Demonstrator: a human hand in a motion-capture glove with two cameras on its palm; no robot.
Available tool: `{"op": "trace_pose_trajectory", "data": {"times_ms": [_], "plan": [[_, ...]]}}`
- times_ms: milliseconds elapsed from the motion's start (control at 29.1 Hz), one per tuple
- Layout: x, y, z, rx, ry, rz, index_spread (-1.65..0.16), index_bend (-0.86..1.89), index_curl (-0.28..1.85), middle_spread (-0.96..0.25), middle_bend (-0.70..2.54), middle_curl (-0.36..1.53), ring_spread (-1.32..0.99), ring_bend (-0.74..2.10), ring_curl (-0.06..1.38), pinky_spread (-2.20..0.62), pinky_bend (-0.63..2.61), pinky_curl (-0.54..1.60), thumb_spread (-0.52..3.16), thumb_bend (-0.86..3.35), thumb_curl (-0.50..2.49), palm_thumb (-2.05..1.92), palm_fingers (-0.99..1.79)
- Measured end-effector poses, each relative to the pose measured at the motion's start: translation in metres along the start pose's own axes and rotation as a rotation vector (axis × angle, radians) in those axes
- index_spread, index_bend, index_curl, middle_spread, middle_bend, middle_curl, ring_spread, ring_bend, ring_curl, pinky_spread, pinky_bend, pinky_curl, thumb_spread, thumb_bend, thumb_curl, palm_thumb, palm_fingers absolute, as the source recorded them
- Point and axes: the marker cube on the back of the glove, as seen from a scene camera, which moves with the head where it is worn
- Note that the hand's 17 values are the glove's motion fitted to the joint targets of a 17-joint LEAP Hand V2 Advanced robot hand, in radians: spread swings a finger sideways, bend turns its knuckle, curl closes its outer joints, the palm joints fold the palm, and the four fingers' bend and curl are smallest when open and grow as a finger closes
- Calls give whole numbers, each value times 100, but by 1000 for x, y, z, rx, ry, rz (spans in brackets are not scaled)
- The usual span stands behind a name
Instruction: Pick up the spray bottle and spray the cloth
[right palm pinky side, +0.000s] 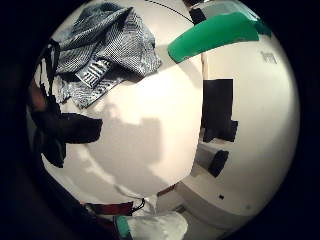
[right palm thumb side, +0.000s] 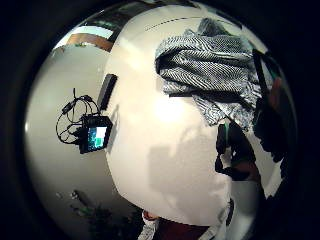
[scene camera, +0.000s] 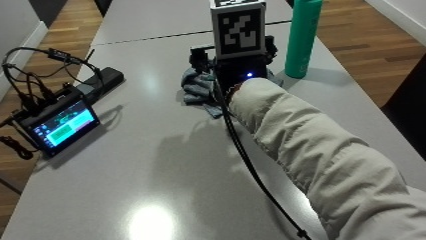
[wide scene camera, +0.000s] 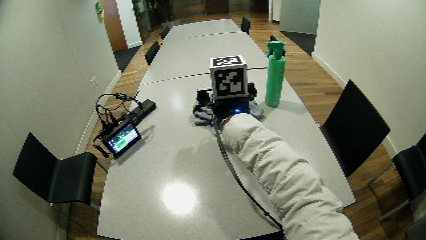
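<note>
1. Your right hand (scene camera: 229, 70) hangs over the crumpled cloth (scene camera: 198, 87), mostly hidden under the rig. The palm views show dark gloved fingers (right palm pinky side: 70, 129) reaching out above bare table (scene camera: 153, 150) with nothing between them, so you hold nothing. How far they are spread I cannot tell for sure.
2. The spray bottle (scene camera: 303, 37), tall and green, stands upright on the table on the far side of your hand, near the cloth but apart from it. It is untouched, so the pick-up is not yet done.
3. Risk of toppling: the bottle is tall and narrow. If you come at it from the side and your knuckles or the rig meet it high up before your fingers curl round it, it could tip and roll toward the table edge.
4. Risk of dragging the cloth: your hand is low over it. Sweeping sideways toward the bottle may snag a fold and pull it along.
5. Risk of a bad aim: I cannot make out which way the nozzle faces, so check it before you squeeze, or the spray may land on the table or the small screen (scene camera: 63, 125) with its cables at the table's other side
</note>
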Motion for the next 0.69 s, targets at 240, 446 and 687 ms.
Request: {"op": "trace_pose_trajectory", "data": {"times_ms": [240,446,687], "plan": [[2,0,2,0,-7,9,-14,25,19,-6,53,23,-11,69,26,-17,74,26,48,39,24,78,140],[0,1,2,-7,-6,3,-17,27,27,-7,58,30,-13,73,34,-20,78,34,60,33,29,82,133],[4,13,-3,24,-45,24,-19,27,33,-7,60,36,-14,75,39,-21,80,39,67,25,34,85,130]]}}
